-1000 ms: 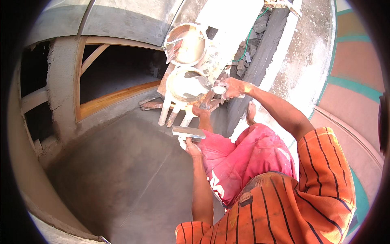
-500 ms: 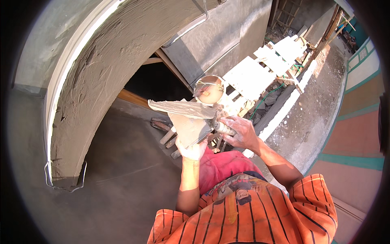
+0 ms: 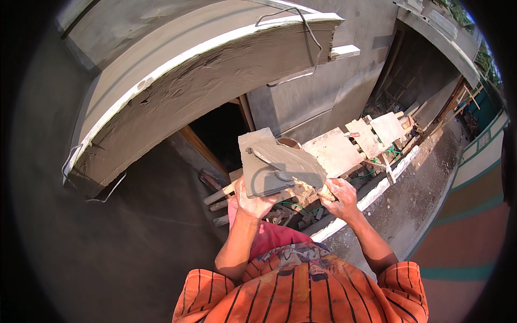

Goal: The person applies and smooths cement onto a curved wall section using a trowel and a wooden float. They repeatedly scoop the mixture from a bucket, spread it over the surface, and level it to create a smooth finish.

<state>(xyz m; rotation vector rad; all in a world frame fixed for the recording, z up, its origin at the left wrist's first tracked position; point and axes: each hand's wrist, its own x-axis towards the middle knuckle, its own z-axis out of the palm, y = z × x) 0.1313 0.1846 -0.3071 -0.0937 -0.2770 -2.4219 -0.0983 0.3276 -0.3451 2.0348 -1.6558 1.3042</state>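
My left hand point(image 3: 252, 201) grips the near edge of a flat mortar board point(image 3: 249, 161) smeared with grey mortar. Its face is tilted up in front of my body. Closed round a pale handle, my right hand point(image 3: 339, 199) holds a trowel point(image 3: 296, 161). The trowel's mortar-coated blade lies across the board, and a shadow falls over both. Ahead and to the left curves an arched beam point(image 3: 194, 81) with fresh, rough grey plaster on its face and a white strip along its upper edge.
Bent wire clamps point(image 3: 318, 46) hug both ends of the beam. Behind the board a bucket point(image 3: 289, 142) shows only its rim. A scaffold of pale planks point(image 3: 334, 151) runs off to the right, over rubble. A dark opening point(image 3: 221, 132) sits below the beam.
My view has swung so that the beam's far end shows. The trowel has swept over the board, whose thick mortar ridge is now spread along the blade. The bucket is mostly hidden.
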